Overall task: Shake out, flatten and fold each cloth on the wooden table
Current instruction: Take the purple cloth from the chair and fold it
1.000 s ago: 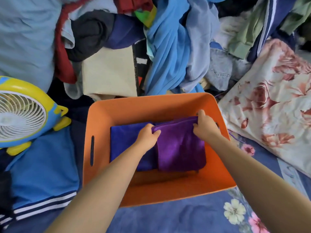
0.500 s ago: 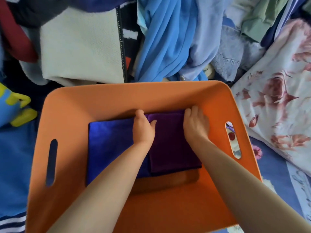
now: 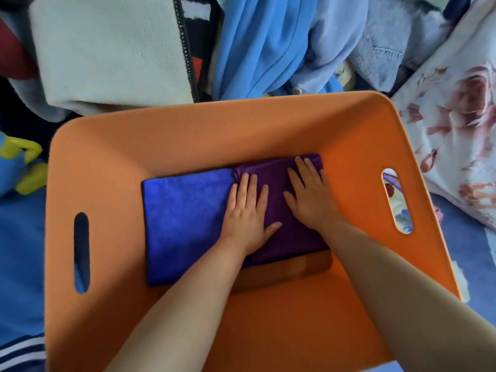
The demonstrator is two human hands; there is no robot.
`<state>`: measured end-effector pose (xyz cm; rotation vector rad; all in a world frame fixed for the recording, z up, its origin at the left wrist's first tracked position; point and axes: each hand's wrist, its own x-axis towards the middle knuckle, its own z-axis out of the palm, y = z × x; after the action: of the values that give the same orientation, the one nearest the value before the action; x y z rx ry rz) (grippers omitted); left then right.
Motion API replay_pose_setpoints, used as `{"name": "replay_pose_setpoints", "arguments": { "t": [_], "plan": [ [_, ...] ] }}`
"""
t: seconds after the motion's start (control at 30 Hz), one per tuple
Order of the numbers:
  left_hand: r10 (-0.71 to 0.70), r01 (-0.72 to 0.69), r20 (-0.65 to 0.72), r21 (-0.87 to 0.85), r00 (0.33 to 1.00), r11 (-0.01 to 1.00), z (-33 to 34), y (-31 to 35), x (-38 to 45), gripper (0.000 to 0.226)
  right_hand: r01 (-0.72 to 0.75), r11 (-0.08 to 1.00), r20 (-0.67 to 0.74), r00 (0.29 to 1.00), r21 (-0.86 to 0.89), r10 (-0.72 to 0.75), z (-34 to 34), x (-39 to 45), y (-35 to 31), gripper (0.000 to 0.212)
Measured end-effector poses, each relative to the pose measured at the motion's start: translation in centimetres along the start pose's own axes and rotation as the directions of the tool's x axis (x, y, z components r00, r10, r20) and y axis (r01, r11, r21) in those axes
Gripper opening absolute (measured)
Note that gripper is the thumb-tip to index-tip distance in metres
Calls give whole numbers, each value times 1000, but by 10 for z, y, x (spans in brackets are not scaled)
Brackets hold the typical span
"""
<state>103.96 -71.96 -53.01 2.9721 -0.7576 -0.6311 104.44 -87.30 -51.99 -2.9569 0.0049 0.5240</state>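
Both hands have changed from holding the far edge of the purple cloth (image 3: 292,232) to lying flat on top of it, and the view has come closer over the orange bin (image 3: 188,135). Left hand (image 3: 247,210) now presses with straight, spread fingers on the left part of the cloth, partly over the seam where it meets the blue cloth (image 3: 185,224). Right hand (image 3: 308,194) lies open too, fingers straight and pointing to the upper part of the frame, gripping nothing. The purple cloth sits folded at the centre of the frame, on the floor of the bin, just beside the blue one and a little over its right edge.

I think the risk is in taking the hands away. If the palms slide instead of lifting straight up, the top layer can be dragged and the fold can open. The left palm can also push the blue cloth out of line, because it rests on both. The clothes pile (image 3: 268,49) at the top of the frame hangs near the rim and could slip in.
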Motion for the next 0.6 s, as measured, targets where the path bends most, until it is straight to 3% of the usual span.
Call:
{"name": "replay_pose_setpoints", "arguments": {
  "t": [0.03,0.13,0.33,0.6],
  "plan": [
    [-7,7,1,0,1000,1000,1,2,0,81,-2,1000,26,1000,6,1,-1,1,2,83],
    [-15,15,30,2,999,1000,-3,3,2,82,-5,999,99,995,-46,10,-4,3,4,59],
    [-25,25,136,0,990,1000,-37,4,-3,76,-2,997,190,982,-71,16,-33,-13,-3,56],
    [-57,61,-85,44,995,997,-125,17,-60,36,63,998,18,998,24,-63,-119,-82,-24,51]
  ]
}}
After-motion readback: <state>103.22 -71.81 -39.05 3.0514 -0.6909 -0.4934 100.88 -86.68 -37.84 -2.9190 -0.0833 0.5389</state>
